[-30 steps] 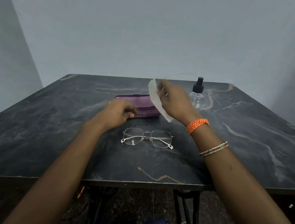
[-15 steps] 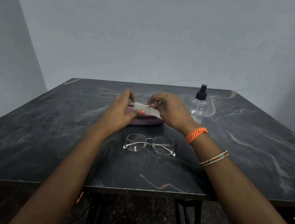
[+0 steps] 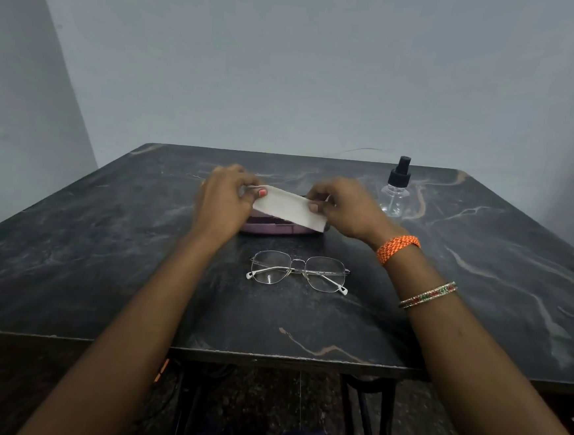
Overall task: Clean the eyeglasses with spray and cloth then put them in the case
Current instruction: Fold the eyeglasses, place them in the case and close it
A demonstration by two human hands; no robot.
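Folded metal-framed eyeglasses point(image 3: 298, 271) lie on the dark marble table point(image 3: 104, 254), near its middle. Behind them sits a purple case point(image 3: 271, 227), mostly hidden by my hands and the cloth. My left hand point(image 3: 223, 202) and my right hand point(image 3: 343, 209) each pinch one end of a white cloth point(image 3: 288, 207) and hold it stretched flat above the case. A clear spray bottle point(image 3: 395, 191) with a black pump top stands upright to the right of my right hand, apart from it.
The table's front edge point(image 3: 268, 355) runs just below my forearms. A grey wall stands right behind the table's far edge. Black metal table legs point(image 3: 366, 419) and a dark floor show underneath.
My right hand brought the cloth down from an upright hold. My left hand left the case and took the cloth's other end; both hands then spread it out wider.
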